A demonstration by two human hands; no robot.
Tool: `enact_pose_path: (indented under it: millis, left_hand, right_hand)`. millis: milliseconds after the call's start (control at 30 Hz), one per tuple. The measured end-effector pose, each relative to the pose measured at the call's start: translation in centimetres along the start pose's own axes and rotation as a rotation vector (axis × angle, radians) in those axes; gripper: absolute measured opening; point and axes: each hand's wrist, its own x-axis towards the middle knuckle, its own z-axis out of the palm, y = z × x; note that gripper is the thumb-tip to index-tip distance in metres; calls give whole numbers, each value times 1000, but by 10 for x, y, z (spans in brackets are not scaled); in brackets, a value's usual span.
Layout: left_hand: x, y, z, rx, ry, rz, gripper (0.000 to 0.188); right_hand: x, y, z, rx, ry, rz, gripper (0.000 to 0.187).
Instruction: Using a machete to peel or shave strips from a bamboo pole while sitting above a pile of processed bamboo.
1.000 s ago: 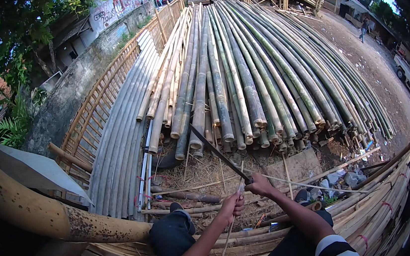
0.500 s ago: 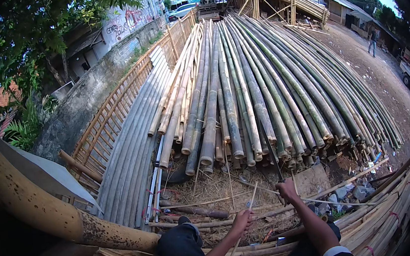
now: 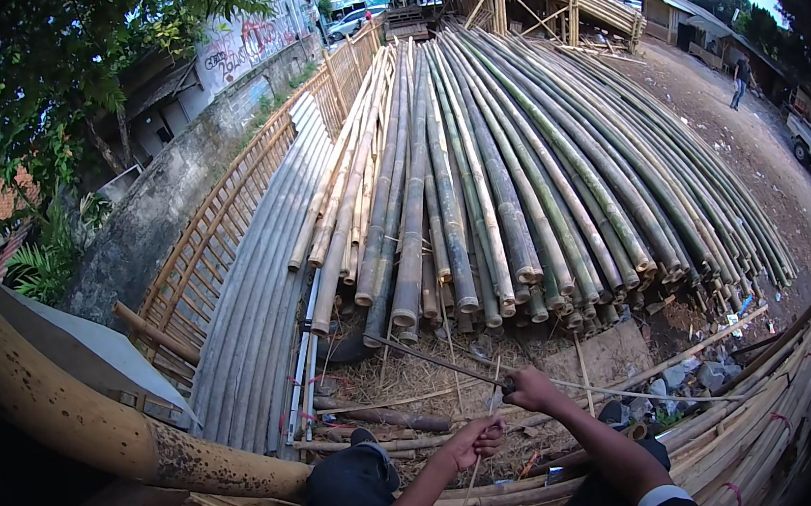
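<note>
The widest thing is the pile of bamboo poles [image 3: 506,173], well beyond both hands, its round, jointed stems fanning from pale straw on the left to grey and mossy green on the right, their cut ends turned toward the person. Left of it lie grey ridged roofing sheets [image 3: 256,338], hard-edged and wavy, beside a lattice fence [image 3: 199,260] of slim canes. A thick yellow pole [image 3: 56,408], smooth with dark speckles, cuts across the lower left and reaches the person's dark trousers [image 3: 346,486] at the left knee. Flat split lengths of bamboo [image 3: 779,421] are stacked at the lower right, and dry, straw-like scraps [image 3: 389,378] litter the ground between pile and knees. Smaller again is the long knife [image 3: 436,357], thin, dark and straight, running from the right hand [image 3: 533,390] out to the left and away; that hand is closed in a fist about its handle, which is mostly hidden. Thinnest is the pale strip [image 3: 472,495], gripped in the curled fingers of the left hand [image 3: 475,440], its ends showing above and below the fist. Its upper end crosses the knife near the handle; whether they touch, I cannot tell.
</note>
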Motion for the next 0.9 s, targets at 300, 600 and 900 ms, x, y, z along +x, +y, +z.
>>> enact_pose_path:
  millis: [300,600,900]
  left_hand:
    - [-4,15,14,100,49,36,25]
    - [3,-15,13,645,535,373,33]
    - [-17,9,30,395,412,204,30]
  right_hand:
    - [-1,4,-9,129,95,-14,31]
    - [-10,-15,13,-16,14,-73,28]
    - [5,61,-12,358,279,392,26]
